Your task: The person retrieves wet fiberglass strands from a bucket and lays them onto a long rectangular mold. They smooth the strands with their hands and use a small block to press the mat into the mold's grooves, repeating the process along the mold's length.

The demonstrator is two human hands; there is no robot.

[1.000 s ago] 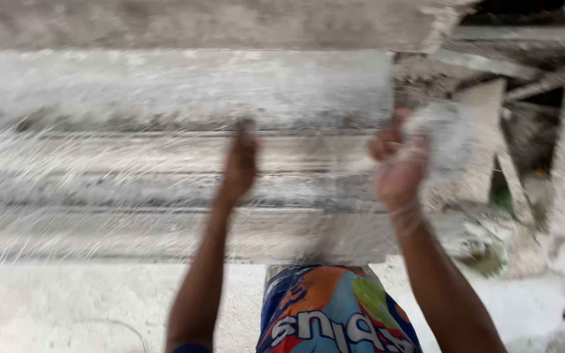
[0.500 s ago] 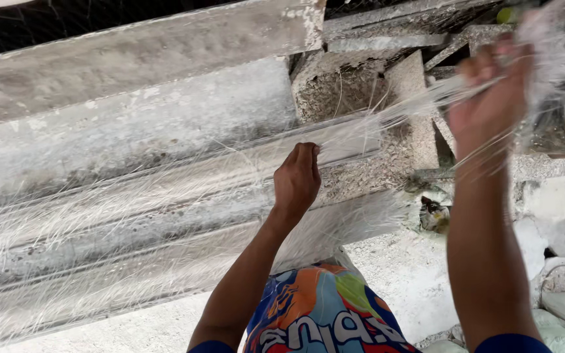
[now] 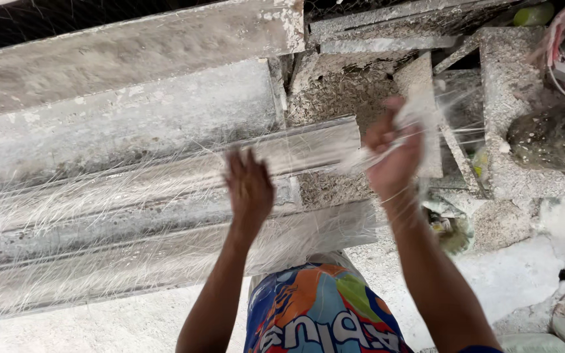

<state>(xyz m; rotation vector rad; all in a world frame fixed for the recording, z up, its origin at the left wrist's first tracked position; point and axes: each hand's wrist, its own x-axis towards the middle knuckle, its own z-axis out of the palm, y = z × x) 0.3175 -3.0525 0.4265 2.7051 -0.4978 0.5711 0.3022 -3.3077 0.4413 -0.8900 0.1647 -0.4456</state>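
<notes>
The right hand (image 3: pixel 393 153) has dropped toward frame centre, clenched on a wad of glass fibre strands (image 3: pixel 420 114); the left hand (image 3: pixel 250 186), fingers spread and holding nothing, now presses fibres onto the plaster moulding (image 3: pixel 132 196).

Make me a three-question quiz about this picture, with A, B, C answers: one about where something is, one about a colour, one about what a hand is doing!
1. Where do the white fibres lie?
A. over the long grey mould
B. in a bucket
C. on a chair

2. What colour are the fibres?
A. red
B. white
C. black

3. What is the right hand doing?
A. resting flat
B. gripping a fibre bunch
C. holding a hammer

Answers: 1 A, strands spread across the mould; 2 B, they look pale white; 3 B, the fingers close round the bunch, while the left hand is open.
</notes>
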